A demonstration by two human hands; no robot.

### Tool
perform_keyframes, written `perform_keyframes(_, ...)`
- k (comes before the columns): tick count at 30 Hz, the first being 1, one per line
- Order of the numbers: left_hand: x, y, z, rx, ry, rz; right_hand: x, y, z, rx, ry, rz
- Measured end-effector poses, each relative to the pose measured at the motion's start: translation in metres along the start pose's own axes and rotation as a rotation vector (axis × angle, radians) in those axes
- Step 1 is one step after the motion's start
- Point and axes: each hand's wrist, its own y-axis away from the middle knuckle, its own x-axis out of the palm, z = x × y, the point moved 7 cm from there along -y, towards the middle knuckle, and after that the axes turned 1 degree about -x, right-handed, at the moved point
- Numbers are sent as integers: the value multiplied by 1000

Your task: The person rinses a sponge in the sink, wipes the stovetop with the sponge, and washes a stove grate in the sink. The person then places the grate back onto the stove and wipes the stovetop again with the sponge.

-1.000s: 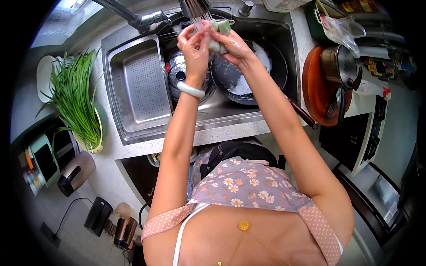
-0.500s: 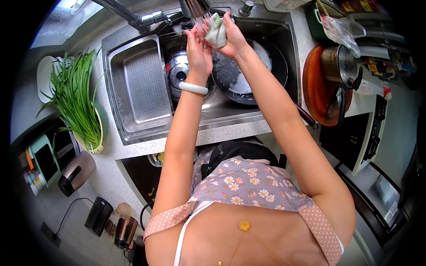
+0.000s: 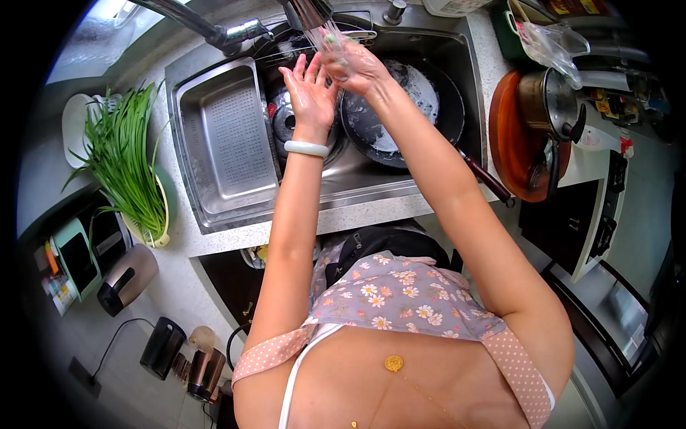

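My right hand (image 3: 354, 68) is under the running faucet, its fingers curled and blurred by the water. A small bit of the pale green cloth (image 3: 330, 41) shows at those fingers; most of it is hidden. Just to the left, my left hand (image 3: 311, 96) is palm up with wet, spread fingers and holds nothing. Water pours from the faucet head (image 3: 307, 13) over the right hand. Below the hands, a dark frying pan (image 3: 364, 125) with white suds lies in the sink, beside a shiny round metal lid (image 3: 284, 121) partly covered by my left hand.
A perforated steel tray (image 3: 225, 136) fills the sink's left side. Left of it, green leafy stalks (image 3: 125, 157) lie in a pale basket (image 3: 163, 207). To the right, a pot (image 3: 539, 100) stands by a reddish-brown round board (image 3: 507, 143). The pan's handle (image 3: 486, 179) crosses the sink's front edge.
My hands have moved apart; the left has come down slightly and opened. The cloth, plainly visible between them before, is now mostly hidden at my right hand, which has shifted left under the water.
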Motion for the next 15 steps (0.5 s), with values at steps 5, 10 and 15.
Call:
perform_keyframes(5,0,3,8,-22,-76,-21,-5,-3,1,-18,53,-158)
perform_keyframes(10,11,-6,15,-78,-57,71,24,12,12,-186,420,-188)
perform_keyframes(15,58,-3,5,-103,-42,225,39,29,18,-809,2549,-332)
